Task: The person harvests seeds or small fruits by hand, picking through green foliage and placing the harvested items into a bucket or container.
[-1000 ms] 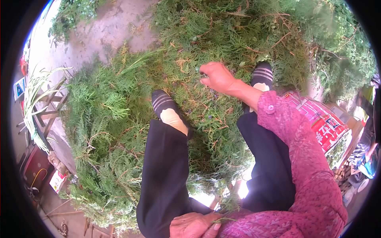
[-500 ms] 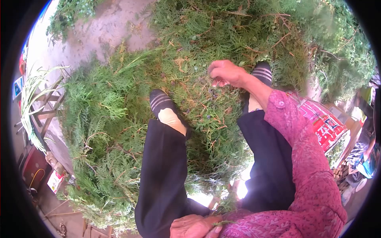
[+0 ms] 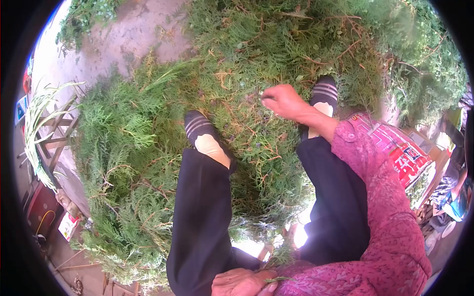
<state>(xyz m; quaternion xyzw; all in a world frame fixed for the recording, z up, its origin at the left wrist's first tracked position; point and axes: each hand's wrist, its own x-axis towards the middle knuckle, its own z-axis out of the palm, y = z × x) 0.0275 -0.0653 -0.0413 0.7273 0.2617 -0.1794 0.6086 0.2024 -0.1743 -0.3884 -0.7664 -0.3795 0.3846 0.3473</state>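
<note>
My right hand point(image 3: 286, 102) is over the spread of cut evergreen branches point(image 3: 249, 118), between my two shoes point(image 3: 323, 93). Its fingers are curled together, and whatever they may pinch is too small to tell. At the bottom of the view my left hand point(image 3: 241, 282) rests against my lap, closed. A thin green sprig point(image 3: 276, 279) pokes out by its thumb and fingertips. More green foliage point(image 3: 282, 254) lies just above that hand, between my thighs.
Conifer branches point(image 3: 118, 133) surround my feet, with a taller heap point(image 3: 419, 29) at the upper right. A red and white printed bag point(image 3: 410, 160) stands right of my arm. Long pale stalks point(image 3: 37, 128) hang over a wooden rack point(image 3: 57, 135) at left. Part of another person point(image 3: 456, 180) shows far right.
My right hand has shifted slightly right and down, and its fingers are curled in more. My left hand has stayed at my lap.
</note>
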